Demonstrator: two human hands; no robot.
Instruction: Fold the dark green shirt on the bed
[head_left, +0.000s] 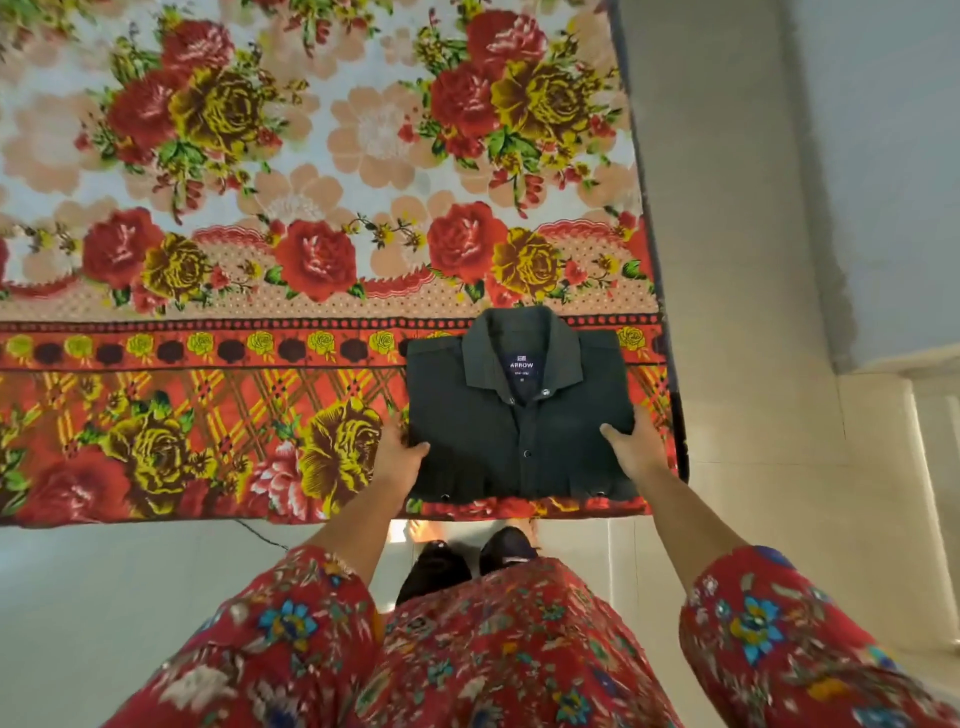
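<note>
I see the shirt (519, 410) lying as a compact folded rectangle near the front edge of the bed (208, 364), toward its right corner, collar pointing away from me and the button placket running straight from collar to the near hem. My left hand (397, 454) sits at the shirt's left side and my right hand (631, 447) at its right side, both about level with the lower half of the bundle, so the shirt lies directly between them. On each hand the thumb lies over the top cloth while the fingers (644, 423) seem tucked at or under the edge, narrow rather than spread; I'd call it a light pinch on the folded sides, though I cannot tell how firmly they clamp. Neither hand is nearer; they are symmetric about the placket. I judge the folding nearly or fully done, and whatever comes next, squaring up or lifting, depends on both hands acting evenly across that short left-right axis
</note>
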